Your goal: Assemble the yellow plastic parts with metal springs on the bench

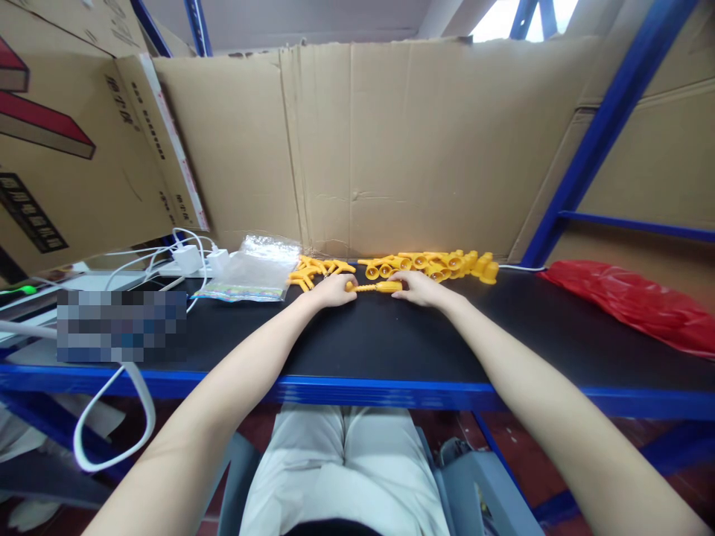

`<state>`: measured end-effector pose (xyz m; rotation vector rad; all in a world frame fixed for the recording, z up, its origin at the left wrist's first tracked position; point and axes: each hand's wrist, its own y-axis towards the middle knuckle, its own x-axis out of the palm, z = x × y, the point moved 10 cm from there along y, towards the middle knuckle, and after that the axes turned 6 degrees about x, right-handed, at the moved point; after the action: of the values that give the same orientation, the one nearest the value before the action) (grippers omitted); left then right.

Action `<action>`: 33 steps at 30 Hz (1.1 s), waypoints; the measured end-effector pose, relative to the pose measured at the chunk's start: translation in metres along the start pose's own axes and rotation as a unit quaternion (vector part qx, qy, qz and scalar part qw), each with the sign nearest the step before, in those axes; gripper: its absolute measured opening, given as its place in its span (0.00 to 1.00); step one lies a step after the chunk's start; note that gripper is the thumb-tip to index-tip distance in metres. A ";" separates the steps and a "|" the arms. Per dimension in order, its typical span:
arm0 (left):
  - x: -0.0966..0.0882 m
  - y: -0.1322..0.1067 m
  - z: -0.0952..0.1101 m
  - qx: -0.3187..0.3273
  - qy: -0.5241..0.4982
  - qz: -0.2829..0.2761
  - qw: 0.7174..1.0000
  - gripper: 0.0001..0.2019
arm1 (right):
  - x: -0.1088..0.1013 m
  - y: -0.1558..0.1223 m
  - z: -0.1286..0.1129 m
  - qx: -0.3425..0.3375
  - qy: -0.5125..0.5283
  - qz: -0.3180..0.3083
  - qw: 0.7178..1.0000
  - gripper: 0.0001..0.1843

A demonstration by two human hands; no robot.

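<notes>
A yellow plastic piece with a twisted shaft [367, 287] lies level just above or on the black tabletop, held between my two hands. The fingers of my left hand [334, 291] are closed on its left end. At its thicker right end, my right hand [418, 288] pinches it with thumb and fingers. Behind my left hand is a small heap of yellow branching pieces [313, 268]. A row of yellow cup-shaped pieces [447, 264] lies behind my right hand, their open ends mostly facing me.
A clear plastic bag [251, 272] lies left of the yellow heap, beside white chargers [188, 258] and cables. A red plastic bag [631, 301] sits at the right. Cardboard [424, 149] walls off the back. The table [385, 342] has a blue front edge.
</notes>
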<state>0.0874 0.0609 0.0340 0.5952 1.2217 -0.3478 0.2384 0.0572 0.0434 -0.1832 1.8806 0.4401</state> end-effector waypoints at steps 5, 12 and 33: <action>-0.005 0.001 -0.001 0.010 -0.050 0.031 0.998 0.19 | -0.007 0.002 0.006 -0.002 0.042 0.027 0.999 0.20; -0.002 0.000 -0.015 -0.042 -0.119 0.031 0.991 0.20 | -0.009 0.001 0.006 0.001 0.079 0.029 0.996 0.20; 0.002 -0.007 -0.020 -0.112 -0.319 0.014 0.941 0.13 | -0.021 -0.001 -0.008 -0.055 0.114 0.065 0.990 0.17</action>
<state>0.0690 0.0677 0.0261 0.2646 0.6136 -0.3371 0.2390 0.0514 0.0649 -0.1915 2.1020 0.6354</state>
